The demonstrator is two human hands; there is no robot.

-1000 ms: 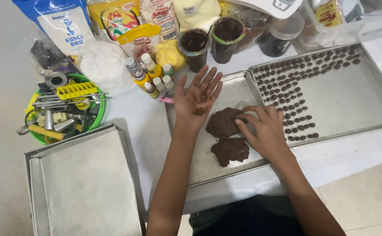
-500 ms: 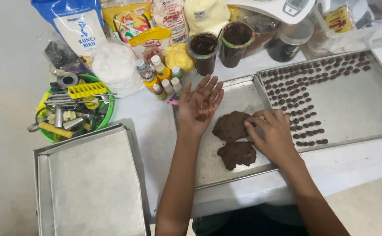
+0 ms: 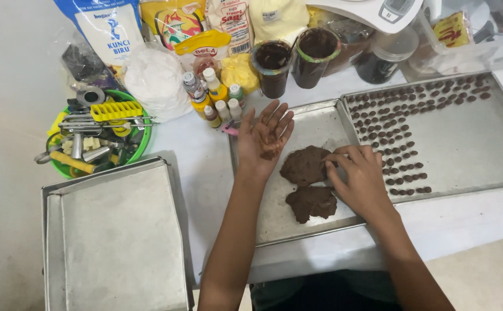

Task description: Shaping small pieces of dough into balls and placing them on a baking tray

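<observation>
Above the middle tray [image 3: 297, 227], the left hand [image 3: 267, 138] lies palm-up, fingers spread and empty, while the right hand [image 3: 360, 175] pinches the upper dough lump [image 3: 304, 165], which looks soft, sticky, easily torn at its edge.

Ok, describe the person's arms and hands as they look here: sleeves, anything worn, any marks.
Both forearms are bare up to the bottom edge of the picture; no sleeves, gloves, watch or bracelets show. The left hand has dark brown smears on its palm and fingers. The right hand shows no ring that I can make out, and its fingertips are hard to judge for smears.
</observation>
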